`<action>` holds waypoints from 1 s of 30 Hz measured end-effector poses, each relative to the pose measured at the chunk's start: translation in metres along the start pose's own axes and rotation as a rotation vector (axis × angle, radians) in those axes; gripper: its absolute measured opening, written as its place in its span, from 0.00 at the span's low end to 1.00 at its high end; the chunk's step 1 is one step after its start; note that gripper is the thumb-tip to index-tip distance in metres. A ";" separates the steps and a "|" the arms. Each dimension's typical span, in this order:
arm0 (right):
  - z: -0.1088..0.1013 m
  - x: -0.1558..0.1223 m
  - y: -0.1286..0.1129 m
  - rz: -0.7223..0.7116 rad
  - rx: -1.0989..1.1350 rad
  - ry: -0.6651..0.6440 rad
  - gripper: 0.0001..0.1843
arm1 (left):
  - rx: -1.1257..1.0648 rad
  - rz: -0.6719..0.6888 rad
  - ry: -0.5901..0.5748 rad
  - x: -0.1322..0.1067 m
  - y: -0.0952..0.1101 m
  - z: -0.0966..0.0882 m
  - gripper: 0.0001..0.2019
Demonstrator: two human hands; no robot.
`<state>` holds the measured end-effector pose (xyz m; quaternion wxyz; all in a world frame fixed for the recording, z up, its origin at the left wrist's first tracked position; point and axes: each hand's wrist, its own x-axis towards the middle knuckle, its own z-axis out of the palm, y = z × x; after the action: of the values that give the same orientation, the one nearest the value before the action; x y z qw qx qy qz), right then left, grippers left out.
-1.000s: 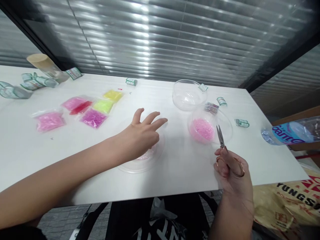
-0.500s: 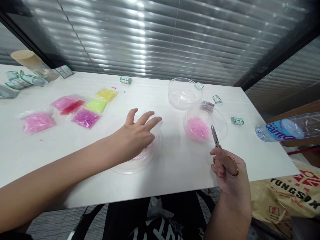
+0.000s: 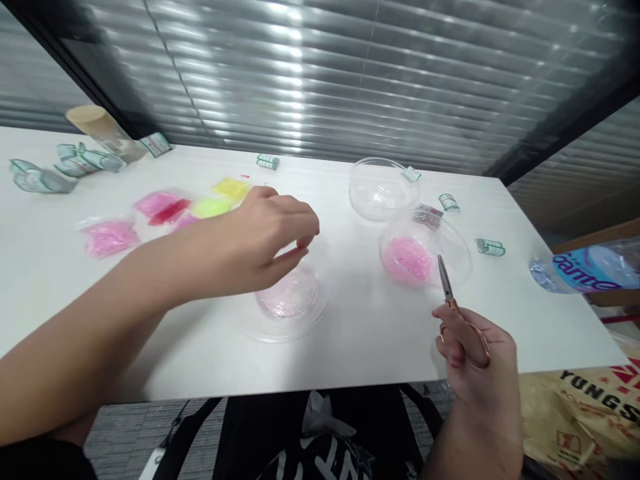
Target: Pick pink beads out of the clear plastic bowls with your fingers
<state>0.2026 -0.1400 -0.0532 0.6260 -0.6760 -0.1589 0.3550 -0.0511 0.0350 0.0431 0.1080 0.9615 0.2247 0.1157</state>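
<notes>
My left hand (image 3: 280, 230) hovers above a clear plastic bowl (image 3: 327, 300) with pale pink beads (image 3: 280, 303) in it. Its fingers are curled and drawn together with the thumb in a pinch; whatever is between the tips is too small to make out. In my right hand (image 3: 475, 347) are small scissors (image 3: 445, 280) with rose-gold handles, fingers in the loops, blades together and pointing up and away. Beyond the blades stands another clear bowl (image 3: 463, 243), with brighter pink beads (image 3: 409, 260) gathered at its left side.
Bead packets lie at the left: pink (image 3: 111, 237), red (image 3: 170, 211), yellow (image 3: 231, 188) and lime (image 3: 210, 207). A third clear bowl (image 3: 383, 193) stands at the back, several green-and-white wrappers (image 3: 490, 247) around. A bottle (image 3: 585, 270) is at the right edge, a tan-lidded jar (image 3: 107, 130) back left.
My left hand has gone from spread fingers to a pinch and lifted, baring the pale beads below. The view has shifted left. My right hand still holds the scissors much the same way.
</notes>
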 end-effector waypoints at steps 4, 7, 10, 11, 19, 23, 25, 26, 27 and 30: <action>0.001 -0.008 0.006 -0.041 -0.017 -0.062 0.12 | -0.066 -0.078 0.068 -0.003 -0.001 -0.017 0.05; 0.004 -0.016 0.012 -0.084 -0.020 -0.214 0.11 | -0.147 -0.074 0.092 -0.002 0.002 -0.018 0.04; 0.009 -0.024 0.017 -0.107 -0.023 -0.437 0.10 | -0.251 -0.024 0.045 0.000 0.004 -0.015 0.04; 0.012 -0.027 0.017 -0.106 -0.034 -0.513 0.10 | -0.290 -0.008 0.014 0.001 0.004 -0.014 0.05; 0.040 -0.047 0.009 -0.059 -0.080 -0.739 0.11 | -0.442 0.042 -0.195 0.004 0.009 0.001 0.18; 0.043 -0.049 0.008 -0.077 -0.082 -0.781 0.09 | -0.470 0.060 -0.238 0.005 0.012 0.004 0.19; 0.043 -0.049 0.009 -0.060 -0.070 -0.780 0.09 | -0.493 0.079 -0.261 0.005 0.013 0.005 0.19; 0.042 -0.049 0.009 -0.052 -0.068 -0.774 0.09 | -0.506 0.084 -0.263 0.006 0.013 0.006 0.20; 0.042 -0.049 0.009 -0.045 -0.072 -0.772 0.09 | -0.519 0.086 -0.262 0.005 0.014 0.008 0.20; 0.041 -0.049 0.010 -0.039 -0.101 -0.771 0.10 | -0.538 0.075 -0.250 0.005 0.017 0.012 0.22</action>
<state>0.1379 -0.1439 -0.0479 0.4931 -0.5198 -0.4125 0.5626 -0.0367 0.0209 0.0370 0.3812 0.9129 0.1352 0.0557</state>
